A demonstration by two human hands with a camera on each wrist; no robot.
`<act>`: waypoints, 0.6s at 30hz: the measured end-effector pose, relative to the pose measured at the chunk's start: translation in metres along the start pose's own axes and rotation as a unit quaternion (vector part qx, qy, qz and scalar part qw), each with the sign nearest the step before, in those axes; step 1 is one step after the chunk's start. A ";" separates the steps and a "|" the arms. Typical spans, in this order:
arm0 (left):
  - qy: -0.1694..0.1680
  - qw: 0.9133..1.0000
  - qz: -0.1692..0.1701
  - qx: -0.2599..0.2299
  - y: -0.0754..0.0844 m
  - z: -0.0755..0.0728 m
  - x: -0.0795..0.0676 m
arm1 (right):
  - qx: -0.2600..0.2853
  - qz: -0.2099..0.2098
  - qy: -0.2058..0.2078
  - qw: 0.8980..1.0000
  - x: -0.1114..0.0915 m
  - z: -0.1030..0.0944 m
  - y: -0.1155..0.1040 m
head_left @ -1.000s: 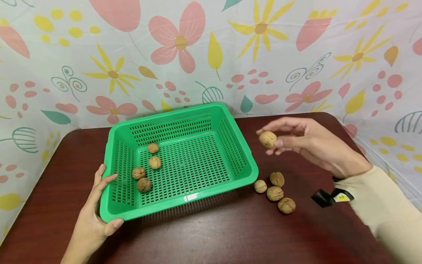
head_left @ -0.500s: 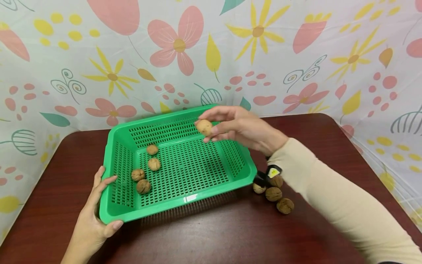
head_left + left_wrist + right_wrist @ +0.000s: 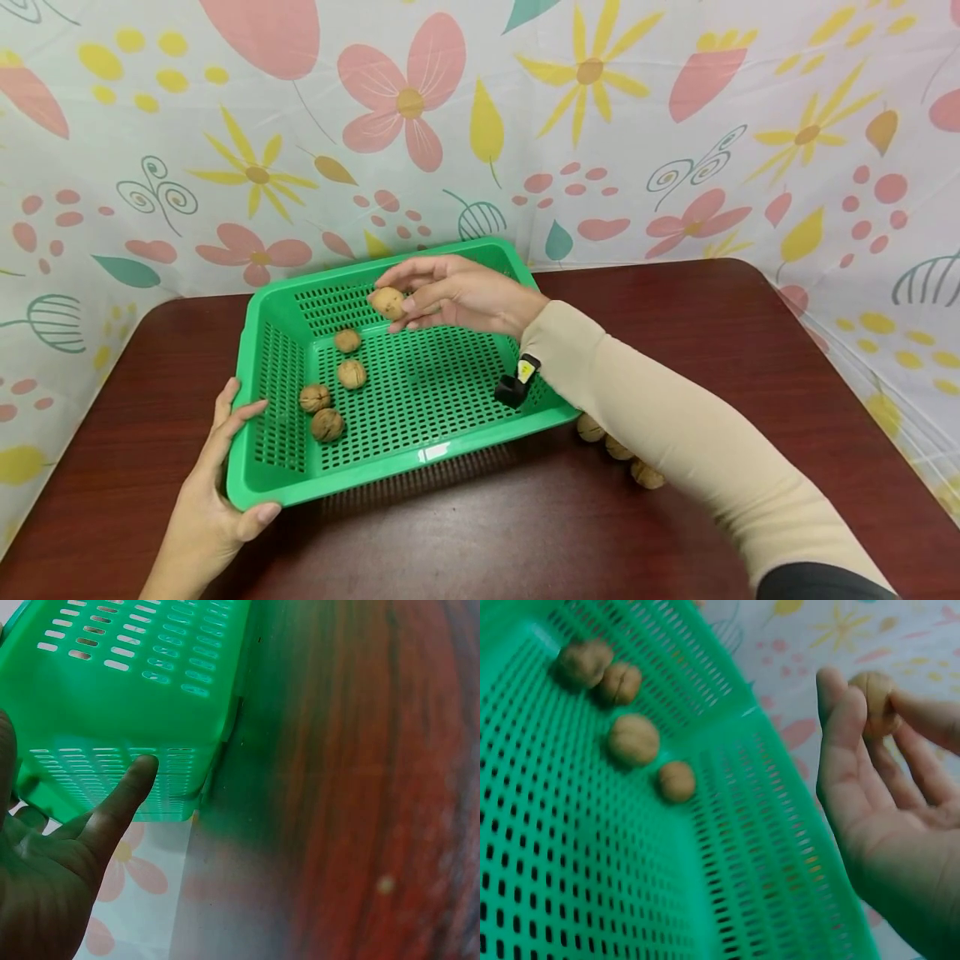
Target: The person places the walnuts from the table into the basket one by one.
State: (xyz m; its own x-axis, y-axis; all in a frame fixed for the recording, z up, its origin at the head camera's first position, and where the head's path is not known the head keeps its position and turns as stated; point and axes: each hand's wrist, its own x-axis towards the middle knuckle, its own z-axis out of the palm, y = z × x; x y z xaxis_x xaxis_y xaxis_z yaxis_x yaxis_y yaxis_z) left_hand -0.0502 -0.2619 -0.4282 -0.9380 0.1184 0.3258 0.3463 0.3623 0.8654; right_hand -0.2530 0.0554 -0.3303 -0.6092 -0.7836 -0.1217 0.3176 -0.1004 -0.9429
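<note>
My right hand (image 3: pixel 468 293) pinches a light-brown walnut (image 3: pixel 388 303) between thumb and fingers, above the far part of a green plastic basket (image 3: pixel 435 452). The same walnut (image 3: pixel 875 701) shows between the fingertips in the right wrist view. At the basket's left end my left hand (image 3: pixel 206 492) grips the rim, thumb at the front corner and fingers over the side. In the left wrist view a finger of that hand (image 3: pixel 56 877) lies against the slotted outer wall. Several walnuts (image 3: pixel 351 374) lie on the basket floor towards its left side.
On the dark red-brown table (image 3: pixel 480 542), several walnuts (image 3: pixel 619 447) lie right of the basket, partly hidden by my right sleeve. A white cloth (image 3: pixel 420 200) with printed flowers hangs behind the table. A black strap piece (image 3: pixel 516 385) sits at my right wrist.
My right hand has carried the walnut leftwards from beyond the basket's right side to above its inside. The left hand and the basket stay in place.
</note>
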 end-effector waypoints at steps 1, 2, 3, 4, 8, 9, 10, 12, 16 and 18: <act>-0.001 1.000 -0.001 0.000 0.001 0.000 0.000 | -0.001 0.009 -0.008 1.000 0.004 -0.001 0.002; -0.001 1.000 0.000 0.000 0.001 0.000 0.000 | -0.006 0.019 -0.015 1.000 0.008 -0.001 0.005; -0.001 1.000 0.001 0.000 0.001 0.001 0.000 | -0.012 0.031 -0.024 0.999 0.012 -0.001 0.007; -0.001 1.000 0.002 0.000 0.001 0.001 0.000 | -0.019 0.041 -0.033 0.998 0.015 -0.001 0.010; 0.000 1.000 0.000 0.001 0.001 0.000 0.001 | -0.057 0.080 -0.067 0.993 0.026 -0.002 0.020; 0.000 1.000 0.000 0.001 0.000 0.000 0.001 | -0.065 0.088 -0.074 0.991 0.027 -0.002 0.022; 0.001 1.000 -0.002 0.001 0.000 0.000 0.001 | -0.071 0.096 -0.079 0.990 0.028 -0.002 0.025; 0.001 1.000 -0.009 0.005 -0.001 -0.001 0.001 | -0.080 0.108 -0.085 0.987 0.030 -0.003 0.028; 0.003 1.000 -0.021 0.014 -0.003 -0.001 0.000 | -0.091 0.129 -0.097 0.983 0.032 -0.004 0.034; 0.002 1.000 -0.022 0.014 -0.004 -0.001 -0.001 | -0.096 0.143 -0.104 0.980 0.032 -0.004 0.037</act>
State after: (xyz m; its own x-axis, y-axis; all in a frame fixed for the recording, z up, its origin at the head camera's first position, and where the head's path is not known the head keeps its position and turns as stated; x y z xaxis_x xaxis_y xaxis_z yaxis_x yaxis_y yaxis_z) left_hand -0.0510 -0.2647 -0.4311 -0.9523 0.0971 0.2893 0.3038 0.3927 0.8681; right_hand -0.2640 0.0290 -0.3703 -0.3479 -0.8724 -0.3432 0.2998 0.2433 -0.9224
